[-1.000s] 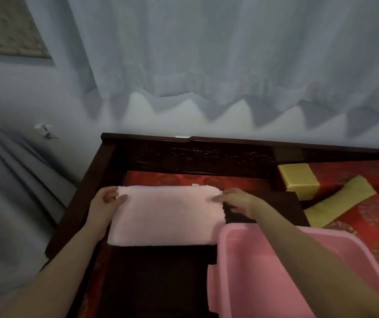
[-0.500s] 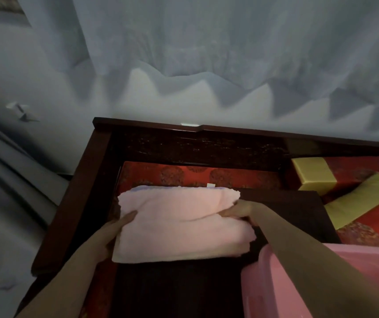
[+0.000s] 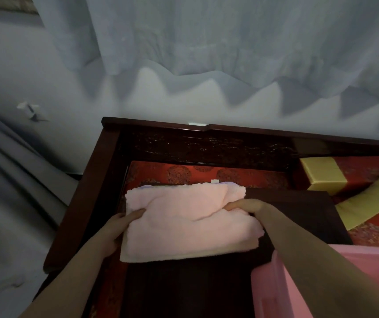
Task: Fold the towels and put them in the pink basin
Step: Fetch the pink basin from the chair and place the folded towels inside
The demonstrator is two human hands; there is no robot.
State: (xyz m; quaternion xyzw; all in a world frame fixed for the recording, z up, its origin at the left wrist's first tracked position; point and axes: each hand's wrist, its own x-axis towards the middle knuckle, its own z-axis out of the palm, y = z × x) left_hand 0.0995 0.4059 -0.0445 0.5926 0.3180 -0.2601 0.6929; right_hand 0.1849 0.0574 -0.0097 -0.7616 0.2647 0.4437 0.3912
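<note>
Towel (image 3: 190,226): pink, folded into a thick pad, with a soft crease running in from its right side. I see it lying flat on the table, outside the basin.
Towel position: left-centre of the table. Its near right corner is close to the basin rim, but I cannot tell whether they touch (dim light, and the arm is in the way).
Left hand (image 3: 117,228): at the towel's left edge, thumb on top of the cloth and fingers curled round the edge underneath, with the tips hidden. I read it as a firm grip.
Right hand (image 3: 246,206): at the towel's right edge, fingers bunched together and pinching a fold of the upper layer. Its forearm crosses over the basin's corner.
Basin (image 3: 275,285): pink plastic, lower right. Only one corner and part of the rim are in frame, and the arm covers much of the inside.
Table (image 3: 195,290): low, dark wood, standing on the mat.
Mat (image 3: 184,175): red with round patterns, showing beyond the towel's far edge.
Bench (image 3: 207,143): dark carved wood frame, enclosing the mat at the back and on the left.
Cushions (image 3: 321,173): two, both yellow. One is a block and the other lies tilted, far right and well apart from the towel.
Lilac strip (image 3: 147,187): a thin edge peeking out behind the towel with a small white tag near it. I cannot tell what it is.
Curtain (image 3: 230,42): pale, hanging against the wall above the bench.
</note>
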